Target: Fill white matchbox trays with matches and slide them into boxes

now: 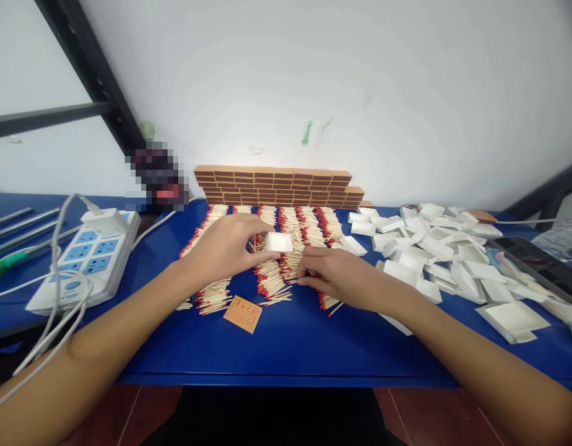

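My left hand (225,244) pinches a small white matchbox tray (279,242) between thumb and fingers, above the rows of matches. The tray's open side faces me, and no matches show in it. My right hand (335,272) is lowered to the matches (288,248) just right of the tray, its fingers curled together. What its fingertips grip is too small to make out. The red-tipped matches lie in several columns on the blue table (286,353). An orange matchbox sleeve (242,314) with red print lies in front of them.
Filled-looking matchboxes (277,186) are stacked against the wall. Many white trays (425,241) lie heaped at the right, beside a dark phone (537,263). At the left are a power strip (93,260) with cables and several metal rods with green handles (7,266).
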### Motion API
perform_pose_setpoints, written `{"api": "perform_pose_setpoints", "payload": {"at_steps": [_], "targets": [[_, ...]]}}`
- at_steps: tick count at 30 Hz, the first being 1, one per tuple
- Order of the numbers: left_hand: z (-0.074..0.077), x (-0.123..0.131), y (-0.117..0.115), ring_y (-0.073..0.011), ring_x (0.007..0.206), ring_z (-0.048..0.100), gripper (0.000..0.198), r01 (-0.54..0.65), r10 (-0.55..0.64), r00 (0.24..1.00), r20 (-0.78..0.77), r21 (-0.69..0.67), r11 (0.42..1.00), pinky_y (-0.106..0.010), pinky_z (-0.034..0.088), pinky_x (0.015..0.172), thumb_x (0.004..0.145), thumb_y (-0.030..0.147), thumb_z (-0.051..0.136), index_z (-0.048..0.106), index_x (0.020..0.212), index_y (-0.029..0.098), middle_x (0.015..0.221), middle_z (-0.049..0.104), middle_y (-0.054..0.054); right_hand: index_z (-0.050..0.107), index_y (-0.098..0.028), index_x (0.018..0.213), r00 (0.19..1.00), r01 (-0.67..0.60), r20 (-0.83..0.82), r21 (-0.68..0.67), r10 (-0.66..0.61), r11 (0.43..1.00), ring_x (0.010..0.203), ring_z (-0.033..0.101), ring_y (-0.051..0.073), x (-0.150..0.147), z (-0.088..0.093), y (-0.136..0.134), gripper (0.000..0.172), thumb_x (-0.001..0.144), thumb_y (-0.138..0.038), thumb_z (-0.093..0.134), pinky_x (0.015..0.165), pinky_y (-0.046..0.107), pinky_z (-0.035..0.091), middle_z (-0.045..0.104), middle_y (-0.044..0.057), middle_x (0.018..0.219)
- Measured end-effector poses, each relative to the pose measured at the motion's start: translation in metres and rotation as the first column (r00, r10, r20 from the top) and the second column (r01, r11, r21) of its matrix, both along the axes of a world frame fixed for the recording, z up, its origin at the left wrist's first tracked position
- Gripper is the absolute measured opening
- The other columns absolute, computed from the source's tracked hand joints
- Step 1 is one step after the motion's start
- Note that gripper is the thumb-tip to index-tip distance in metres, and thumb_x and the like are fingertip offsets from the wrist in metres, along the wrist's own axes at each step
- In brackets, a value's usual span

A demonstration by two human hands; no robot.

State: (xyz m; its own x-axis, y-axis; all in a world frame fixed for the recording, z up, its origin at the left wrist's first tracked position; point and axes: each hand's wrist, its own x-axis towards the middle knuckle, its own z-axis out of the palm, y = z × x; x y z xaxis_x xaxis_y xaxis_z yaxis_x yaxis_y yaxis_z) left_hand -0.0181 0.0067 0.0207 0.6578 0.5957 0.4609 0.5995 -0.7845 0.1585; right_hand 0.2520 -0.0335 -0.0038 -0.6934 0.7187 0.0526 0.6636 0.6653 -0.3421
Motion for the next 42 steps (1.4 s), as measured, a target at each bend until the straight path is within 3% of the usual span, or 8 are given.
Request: {"api": "perform_pose_setpoints", "payload": {"at_steps": [9,17,24,29,34,38,42], "targets": [[-0.002,-0.001,0.000,-0.0224,0.084,0.074,0.038,-0.007,0.007,1.000,-0.011,0.023,1.000,-0.033,0.051,0.073,0.089,0.042,0.084,0.078,0.117,0.018,0.100,0.081,-0.006,0.063,-0.019,0.096,1.000,0.011,0.023,0.028,-0.012,1.000,0.085,0.064,0.019,0.002,0.000,-0.001,0.016,0.109,-0.024,0.056,0.074,0.032,0.046,0.066,0.006,0.099],[-0.010,0.007,-0.007,-0.0242,0.089,0.072,0.035,0.043,-0.043,0.999,0.005,0.055,0.998,-0.034,0.049,0.074,0.088,0.041,0.086,0.077,0.113,0.018,0.095,0.079,-0.005,0.064,-0.020,0.101,0.963,0.164,-0.255,0.292,-0.088,0.942,0.076,0.061,0.017,-0.002,0.008,-0.005,0.012,0.109,-0.028,0.058,0.067,0.030,0.045,0.064,0.005,0.095],[-0.011,0.014,-0.013,-0.0217,0.083,0.070,0.036,0.131,-0.146,0.984,0.098,0.142,0.981,-0.033,0.049,0.074,0.089,0.044,0.085,0.076,0.111,0.016,0.090,0.077,-0.005,0.065,-0.018,0.101,0.979,0.180,-0.167,0.434,-0.118,0.883,0.076,0.064,0.019,-0.010,0.002,-0.007,0.016,0.110,-0.028,0.056,0.065,0.031,0.045,0.066,0.007,0.097],[-0.009,0.015,-0.013,-0.0215,0.083,0.069,0.035,0.150,-0.170,0.978,0.124,0.152,0.977,-0.034,0.049,0.075,0.090,0.044,0.084,0.077,0.109,0.016,0.089,0.078,-0.004,0.066,-0.017,0.102,0.980,0.173,-0.166,0.422,-0.112,0.890,0.075,0.063,0.018,-0.010,0.003,-0.009,0.014,0.109,-0.027,0.058,0.067,0.031,0.046,0.065,0.006,0.097],[-0.009,0.015,-0.013,-0.0206,0.081,0.068,0.037,0.149,-0.171,0.973,0.154,0.142,0.979,-0.033,0.049,0.074,0.088,0.047,0.085,0.078,0.110,0.018,0.087,0.078,-0.003,0.067,-0.018,0.101,0.959,0.158,-0.277,0.377,-0.052,0.913,0.075,0.060,0.017,-0.010,0.004,-0.008,0.013,0.108,-0.025,0.059,0.067,0.030,0.045,0.065,0.005,0.094],[-0.009,0.012,-0.009,-0.0208,0.081,0.069,0.036,0.140,-0.163,0.974,0.158,0.145,0.979,-0.034,0.049,0.075,0.090,0.046,0.084,0.078,0.112,0.017,0.088,0.079,-0.004,0.070,-0.018,0.102,0.922,0.163,-0.386,0.405,0.007,0.900,0.069,0.055,0.015,-0.011,0.007,-0.011,0.012,0.107,-0.022,0.060,0.063,0.029,0.042,0.062,0.003,0.087],[-0.007,0.008,-0.005,-0.0228,0.086,0.071,0.037,0.087,-0.120,0.981,0.153,0.203,0.975,-0.035,0.050,0.078,0.091,0.047,0.082,0.077,0.112,0.017,0.093,0.080,-0.005,0.071,-0.019,0.098,0.941,0.013,-0.328,0.283,0.085,0.959,0.073,0.060,0.015,-0.014,0.009,-0.020,0.006,0.102,-0.023,0.069,0.066,0.029,0.044,0.065,0.002,0.088]]}}
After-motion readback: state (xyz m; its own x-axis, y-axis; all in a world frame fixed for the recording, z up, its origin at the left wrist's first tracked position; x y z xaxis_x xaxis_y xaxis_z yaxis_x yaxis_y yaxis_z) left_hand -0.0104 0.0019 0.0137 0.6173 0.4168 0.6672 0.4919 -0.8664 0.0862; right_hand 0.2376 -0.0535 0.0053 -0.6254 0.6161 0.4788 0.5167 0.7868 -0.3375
